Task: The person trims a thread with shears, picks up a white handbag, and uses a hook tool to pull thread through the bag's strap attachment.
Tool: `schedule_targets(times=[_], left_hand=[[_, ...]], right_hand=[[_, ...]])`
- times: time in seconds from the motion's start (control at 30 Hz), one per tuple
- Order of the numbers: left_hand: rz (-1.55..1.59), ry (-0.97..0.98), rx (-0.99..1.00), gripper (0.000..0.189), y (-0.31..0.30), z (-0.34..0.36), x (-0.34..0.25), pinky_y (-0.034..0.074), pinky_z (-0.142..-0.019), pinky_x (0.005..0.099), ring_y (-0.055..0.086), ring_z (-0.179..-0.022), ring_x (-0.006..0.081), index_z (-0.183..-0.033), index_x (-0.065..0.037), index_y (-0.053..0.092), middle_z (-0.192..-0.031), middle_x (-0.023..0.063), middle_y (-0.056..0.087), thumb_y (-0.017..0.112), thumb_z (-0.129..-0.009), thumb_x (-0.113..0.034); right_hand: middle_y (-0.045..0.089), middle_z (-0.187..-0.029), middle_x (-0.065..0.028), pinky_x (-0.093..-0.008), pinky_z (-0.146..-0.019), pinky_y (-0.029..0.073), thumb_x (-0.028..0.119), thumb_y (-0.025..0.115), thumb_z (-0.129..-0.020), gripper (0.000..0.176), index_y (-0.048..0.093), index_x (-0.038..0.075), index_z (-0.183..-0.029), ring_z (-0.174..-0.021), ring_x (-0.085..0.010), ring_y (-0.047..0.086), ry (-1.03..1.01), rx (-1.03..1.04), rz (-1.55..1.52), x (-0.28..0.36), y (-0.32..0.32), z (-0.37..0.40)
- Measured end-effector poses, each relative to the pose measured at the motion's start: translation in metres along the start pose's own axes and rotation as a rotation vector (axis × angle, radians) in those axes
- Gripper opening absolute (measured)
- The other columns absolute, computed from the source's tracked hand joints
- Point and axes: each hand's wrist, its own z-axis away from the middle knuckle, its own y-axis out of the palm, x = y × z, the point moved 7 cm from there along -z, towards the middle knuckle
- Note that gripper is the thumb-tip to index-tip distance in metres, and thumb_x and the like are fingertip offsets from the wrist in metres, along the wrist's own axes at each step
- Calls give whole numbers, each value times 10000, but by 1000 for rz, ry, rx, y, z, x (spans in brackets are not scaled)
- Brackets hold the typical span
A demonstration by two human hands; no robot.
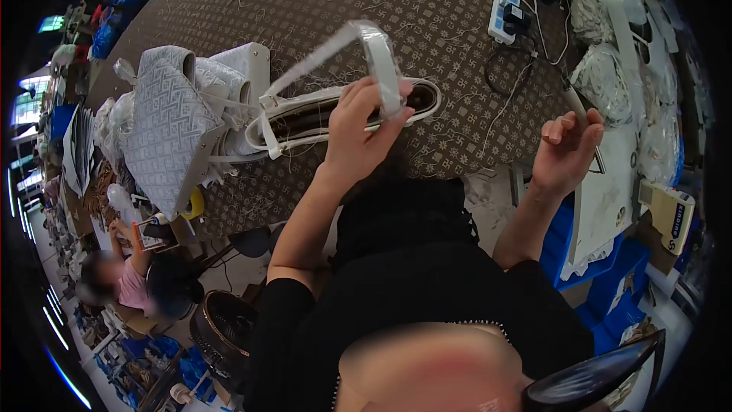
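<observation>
My left hand [357, 133] is closed around the plastic-wrapped white strap [383, 69] of a handbag, near one end of the bag. The white handbag [293, 137] lies under that hand with its dark opening facing up, and the strap arches above it. To the right, my right hand [566, 154] is raised with fingers curled and pinched at the lower end of a slim, grey, pen-like tool [576, 104]. What kind of tool it is, I cannot make out. This hand is apart from the bag.
White patterned bags [171, 118] stand at the left on the brown patterned table cover [320, 0], among scattered thread ends. A power strip [503, 11] with plugs and cables lies at the upper right. Plastic-wrapped pieces [602, 80] fill the right side. Another person [131, 282] sits at lower left near a fan [223, 328].
</observation>
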Motion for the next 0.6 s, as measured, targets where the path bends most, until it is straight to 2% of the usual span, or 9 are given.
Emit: schedule_targets(times=[0.07, 0.13, 0.17, 0.27, 0.37, 0.47, 0.5, 0.57, 0.6], left_hand=[[94, -50, 44, 200, -1, 8, -1, 399, -870, 361, 593, -948, 257, -935, -53, 597, -998, 84, 638, 658, -749, -12], [-177, 265, 11, 177, -7, 19, -17, 398, -869, 367, 581, -982, 272, -889, -96, 627, -1030, 80, 630, 665, -731, -25], [-214, 289, 22, 169, -4, 29, -18, 398, -880, 380, 565, -1009, 281, -853, -142, 651, -1084, 66, 611, 672, -718, -42], [-490, 473, 177, 330, 16, 69, -13, 373, -964, 442, 474, -1143, 287, -1012, -225, 634, -1235, 47, 497, 676, -721, -77], [-826, 378, 342, 390, 32, 120, 40, 276, -1037, 532, 305, -1282, 346, -1150, -229, 580, -1278, 96, 422, 634, -768, -173], [-884, 156, 422, 467, 36, 162, 83, 190, -1063, 556, 217, -1327, 358, -1258, -191, 482, -1381, 127, 305, 584, -805, -240], [-891, 153, 425, 467, 33, 172, 87, 190, -1063, 556, 217, -1327, 358, -1258, -191, 482, -1381, 127, 305, 584, -805, -240], [-1079, -40, 734, 507, 27, 202, 105, 190, -1062, 554, 199, -1336, 352, -1289, -200, 452, -1428, 121, 252, 585, -802, -251], [-1022, -176, 860, 491, 15, 215, 106, 289, -1038, 480, 314, -1288, 323, -1302, -186, 445, -1401, 137, 326, 555, -824, -224]], right_hand=[[631, -822, -96, -278, -519, 431, 309, 527, -916, 300, 554, 78, -1105, -593, -151, 539, -13, -107, -43, -2, -10, -1], [625, -833, -86, -279, -546, 402, 315, 511, -923, 299, 558, 99, -1124, -592, -138, 508, -21, -105, -10, -2, -9, 0], [619, -844, -77, -280, -573, 373, 321, 494, -931, 300, 561, 120, -1144, -592, -125, 478, -14, -88, 26, -3, -8, 1], [623, -843, -85, -285, -575, 392, 297, 485, -937, 295, 561, 94, -1137, -613, -135, 506, -14, -111, -22, -6, -8, 1], [628, -838, -89, -285, -571, 417, 278, 481, -940, 288, 560, 77, -1130, -638, -136, 529, -15, -105, 8, -10, -12, 4], [631, -833, -89, -285, -563, 428, 263, 484, -940, 277, 565, 71, -1124, -642, -132, 537, -16, -92, -22, -16, -15, 5], [634, -810, -105, -274, -543, 451, 245, 488, -940, 266, 572, 53, -1105, -612, -140, 551, -16, -113, -55, -17, -18, 6], [637, -787, -121, -263, -524, 474, 227, 492, -940, 256, 579, 36, -1086, -581, -149, 564, -17, -133, -90, -17, -23, 6], [638, -785, -121, -263, -524, 474, 227, 495, -939, 255, 582, 35, -1083, -582, -148, 565, -24, -142, -73, -15, -26, 5]])
